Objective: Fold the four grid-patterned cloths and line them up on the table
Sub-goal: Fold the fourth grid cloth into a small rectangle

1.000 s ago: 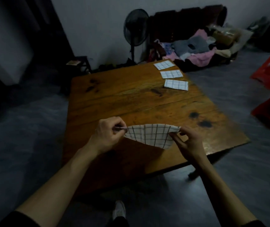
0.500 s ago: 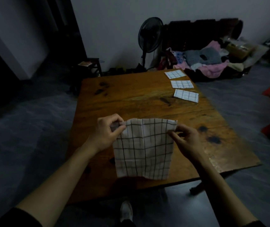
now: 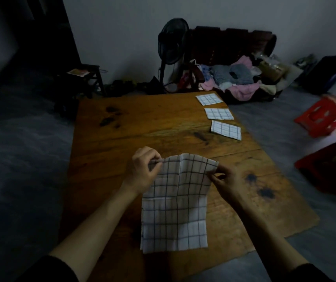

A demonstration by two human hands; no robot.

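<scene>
Left hand [image 3: 142, 171] and right hand [image 3: 224, 180] each pinch a top corner of the fourth cloth [image 3: 175, 208], hanging unfolded above the worktop [image 3: 142, 127]. Next, probably: fold it, then set it beside the three folded cloths [image 3: 219, 113].

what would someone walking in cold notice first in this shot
First the open grid-patterned cloth held up at the near end of the wooden table, its top corners pinched by the left hand and the right hand. Next, three folded cloths lie in a row along the table's far right edge. Beyond them a pile of clothes and a black fan stand against the wall.
</scene>
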